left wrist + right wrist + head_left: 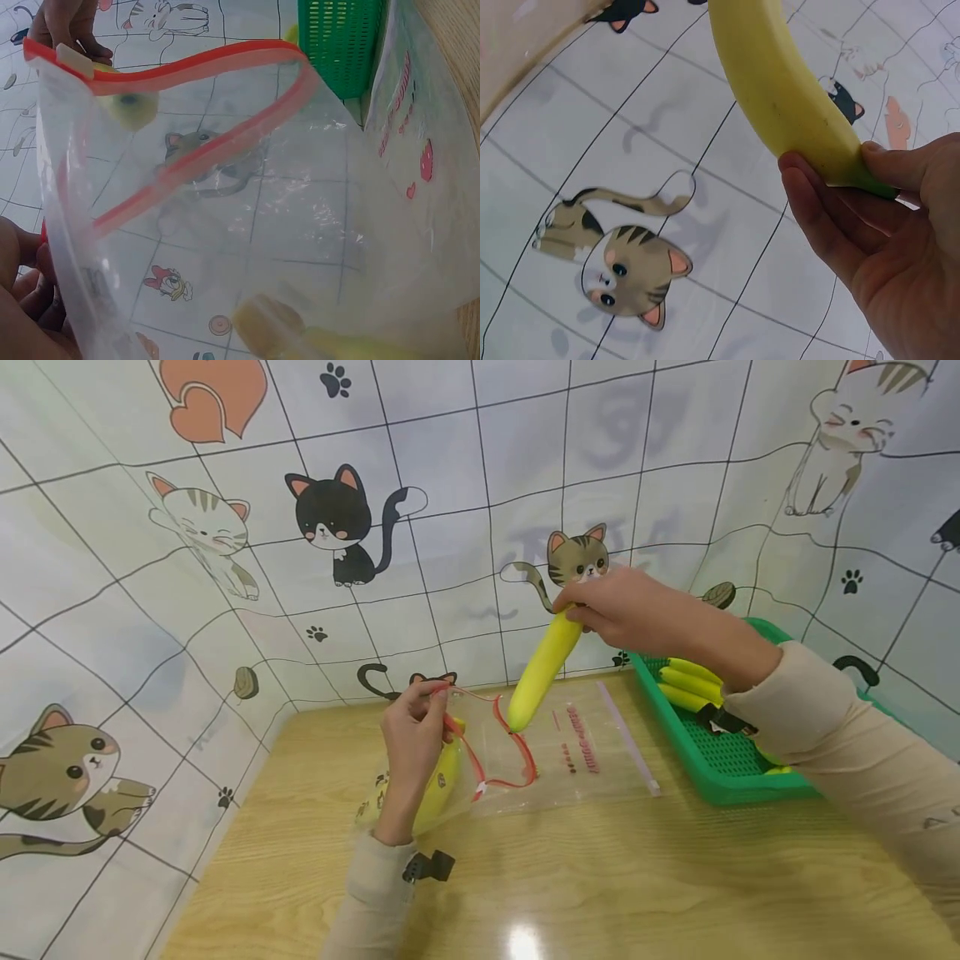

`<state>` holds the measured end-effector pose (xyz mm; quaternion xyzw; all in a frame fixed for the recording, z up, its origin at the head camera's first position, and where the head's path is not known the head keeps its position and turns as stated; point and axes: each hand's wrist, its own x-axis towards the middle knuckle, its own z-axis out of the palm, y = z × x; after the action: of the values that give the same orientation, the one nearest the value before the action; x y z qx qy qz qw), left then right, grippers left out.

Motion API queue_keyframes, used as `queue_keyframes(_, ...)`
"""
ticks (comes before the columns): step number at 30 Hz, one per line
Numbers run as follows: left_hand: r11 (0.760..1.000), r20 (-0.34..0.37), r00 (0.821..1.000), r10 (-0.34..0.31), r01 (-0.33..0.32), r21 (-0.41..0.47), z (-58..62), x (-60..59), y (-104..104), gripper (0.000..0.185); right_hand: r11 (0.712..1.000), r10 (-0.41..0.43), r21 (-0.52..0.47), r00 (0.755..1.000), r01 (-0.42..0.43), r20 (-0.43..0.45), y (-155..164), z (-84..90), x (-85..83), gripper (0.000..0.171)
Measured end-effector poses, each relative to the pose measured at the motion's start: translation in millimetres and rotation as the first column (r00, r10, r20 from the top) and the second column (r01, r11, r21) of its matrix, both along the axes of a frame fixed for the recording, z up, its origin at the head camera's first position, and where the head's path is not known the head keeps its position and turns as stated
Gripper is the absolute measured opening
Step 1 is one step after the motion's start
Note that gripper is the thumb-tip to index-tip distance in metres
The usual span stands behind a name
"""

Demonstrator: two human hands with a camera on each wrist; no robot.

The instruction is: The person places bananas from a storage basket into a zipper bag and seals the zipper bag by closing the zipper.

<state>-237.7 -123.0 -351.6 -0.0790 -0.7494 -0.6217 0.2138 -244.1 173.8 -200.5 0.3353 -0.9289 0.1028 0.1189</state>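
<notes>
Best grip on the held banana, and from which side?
Likely the narrow green end, from above and the right, as the right hand does now. The banana slants down-left, leaving its thicker lower end free near the bag's red zip.

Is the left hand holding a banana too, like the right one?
No, the left hand pinches the edge of the red-rimmed clear bag, while the right hand grips a banana.

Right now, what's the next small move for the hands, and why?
Probably ease the banana into the red-zip bag: the right hand grips it by one end, the other end points down near the bag's open mouth, and the left hand pinches the rim.
</notes>
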Motion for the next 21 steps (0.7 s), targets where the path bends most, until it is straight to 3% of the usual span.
queue_keyframes(10,1.000,-0.053,0.999,-0.006,0.007,0.003,0.6,0.4,-5.1,0.014,0.992,0.082,-0.082,0.985,-0.095,-0.153,-24.5,-23.6,8.6,0.023)
queue_keyframes(21,1.000,-0.051,0.999,0.001,-0.001,-0.002,3.2,2.0,-5.3,0.015,0.942,0.179,-0.226,0.942,-0.247,-0.285,-46.4,-62.8,13.5,0.025)
